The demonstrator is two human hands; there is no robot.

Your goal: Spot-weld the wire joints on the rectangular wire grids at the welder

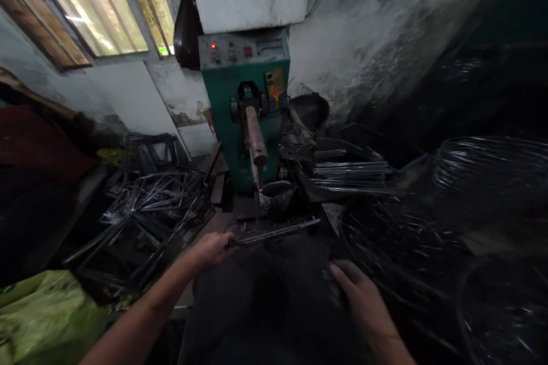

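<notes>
left hand (213,249) fingers clenched on metal strip (278,231) | right hand (357,296) flat on lap (265,296), empty | step: pickup, lifting likely needs a level hold

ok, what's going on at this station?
A person faces a green machine whose red panel light is lit. Their left hand grips one end of a thin wire piece that lies across the bench just in front of the machine. The right hand rests on dark cloth over the lap, with nothing visibly in it. Bent wire frames are piled to the left, straight rods are stacked to the right, and wire rings sit beyond them.
</notes>
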